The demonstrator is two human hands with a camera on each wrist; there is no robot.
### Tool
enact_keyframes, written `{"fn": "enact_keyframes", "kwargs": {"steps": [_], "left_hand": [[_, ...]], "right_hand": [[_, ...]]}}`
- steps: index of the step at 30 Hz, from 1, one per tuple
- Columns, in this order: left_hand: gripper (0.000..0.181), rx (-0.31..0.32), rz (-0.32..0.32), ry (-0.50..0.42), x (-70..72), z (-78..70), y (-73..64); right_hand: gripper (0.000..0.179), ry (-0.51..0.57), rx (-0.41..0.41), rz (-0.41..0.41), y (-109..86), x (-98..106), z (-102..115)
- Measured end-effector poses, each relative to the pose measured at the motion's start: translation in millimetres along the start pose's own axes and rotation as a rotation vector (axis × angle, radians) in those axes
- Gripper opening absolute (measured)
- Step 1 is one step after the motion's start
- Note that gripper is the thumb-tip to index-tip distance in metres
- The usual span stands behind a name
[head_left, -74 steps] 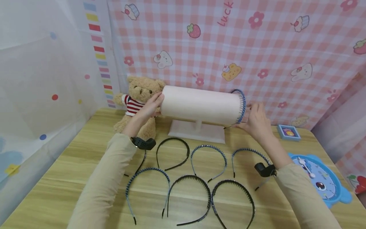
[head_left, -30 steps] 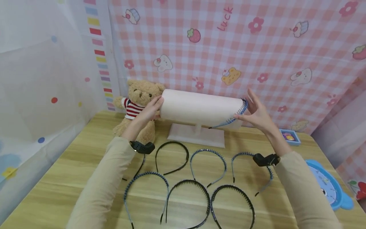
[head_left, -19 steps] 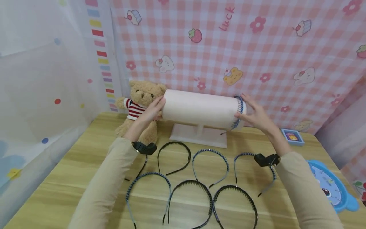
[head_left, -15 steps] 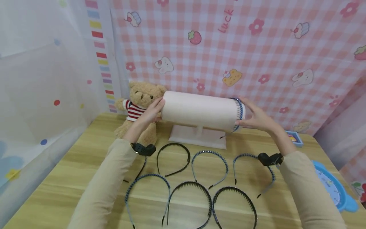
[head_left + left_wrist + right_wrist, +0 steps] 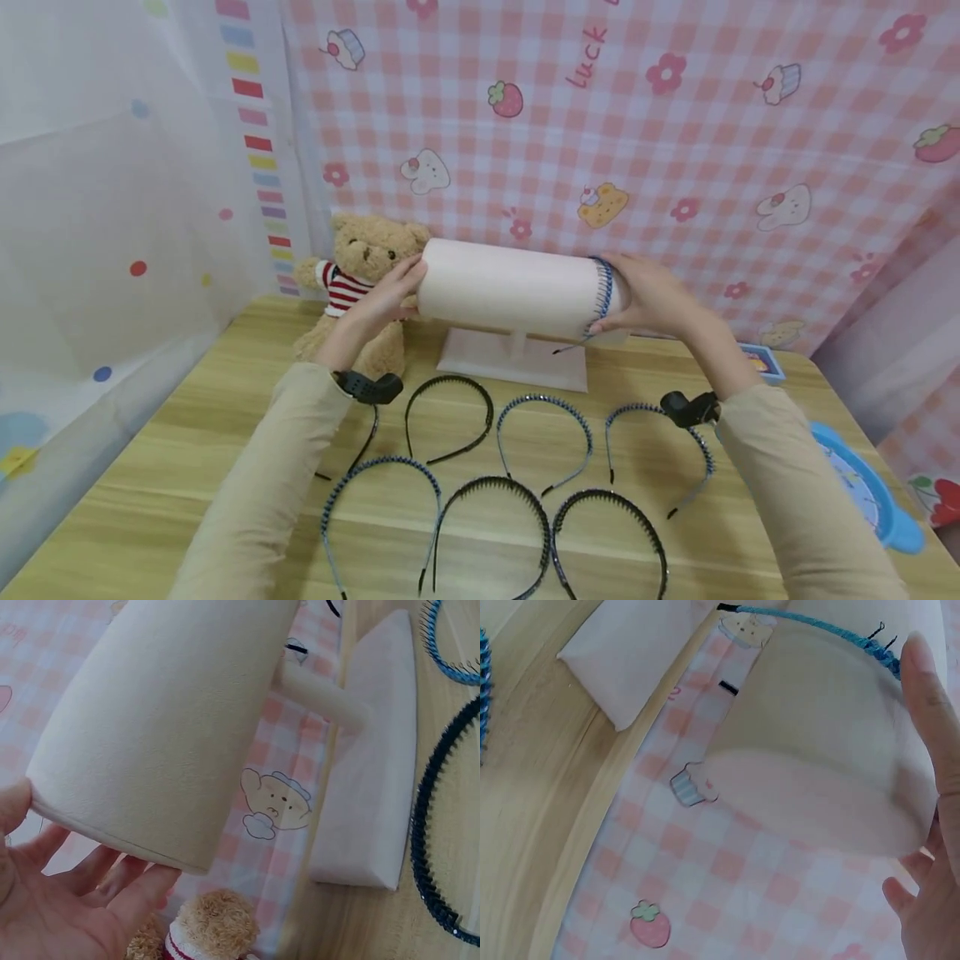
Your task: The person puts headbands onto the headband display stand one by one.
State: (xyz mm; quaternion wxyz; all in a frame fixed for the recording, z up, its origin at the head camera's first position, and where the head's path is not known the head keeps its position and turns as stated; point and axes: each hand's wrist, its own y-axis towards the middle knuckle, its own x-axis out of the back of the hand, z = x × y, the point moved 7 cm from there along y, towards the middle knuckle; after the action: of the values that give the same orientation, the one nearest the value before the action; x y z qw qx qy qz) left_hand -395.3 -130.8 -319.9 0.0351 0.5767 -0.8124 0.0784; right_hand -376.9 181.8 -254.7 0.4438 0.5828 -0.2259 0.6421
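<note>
A pale, padded roll-shaped headband stand [image 5: 510, 283] lies sideways on a post above a flat base [image 5: 510, 362]. My left hand [image 5: 390, 292] grips the stand's left end; in the left wrist view its thumb and fingers [image 5: 131, 889] reach around the rim. Near the right end, a blue toothed headband [image 5: 604, 287] sits over the roll, one dark-tipped arm hanging below the front. My right hand [image 5: 648, 292] holds this headband, thumb at the front and fingers over the top. In the right wrist view, the thumb [image 5: 926, 690] presses beside the band.
Several blue and black toothed headbands, including a black one [image 5: 491, 479] and a blue one [image 5: 546, 397], lie in two rows on the wooden table [image 5: 187, 467]. A teddy bear [image 5: 375, 236] sits behind my left hand. A blue clock-like toy [image 5: 892, 508] and small blue frame [image 5: 761, 360] are at right.
The blue headband, first at the roll's right end, tilted, then straightened and moved left along the roll with my right hand. My left hand has stayed on the stand's left end.
</note>
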Motion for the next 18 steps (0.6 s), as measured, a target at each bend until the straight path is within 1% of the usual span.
{"fn": "enact_keyframes", "kwargs": {"steps": [2,5,11,13,18], "left_hand": [[0.064,0.005,0.014,-0.022,0.1,-0.5,-0.3],[0.063,0.012,0.03,-0.042,-0.4,-1.7,-1.9],[0.063,0.008,0.02,-0.063,-3.3,-2.9,-2.7],[0.063,0.003,0.016,-0.069,-4.5,-3.4,-2.3],[0.063,0.007,0.01,-0.075,-5.7,-3.0,-2.1]], "right_hand": [[0.104,-0.025,0.003,0.0,4.6,-1,6],[0.104,-0.021,0.012,0.013,11.0,-4,14],[0.103,-0.007,-0.006,0.052,22.8,-9,26],[0.104,-0.014,-0.018,0.067,27.9,-11,31],[0.105,-0.046,-0.008,0.094,40.3,-15,48]]}}
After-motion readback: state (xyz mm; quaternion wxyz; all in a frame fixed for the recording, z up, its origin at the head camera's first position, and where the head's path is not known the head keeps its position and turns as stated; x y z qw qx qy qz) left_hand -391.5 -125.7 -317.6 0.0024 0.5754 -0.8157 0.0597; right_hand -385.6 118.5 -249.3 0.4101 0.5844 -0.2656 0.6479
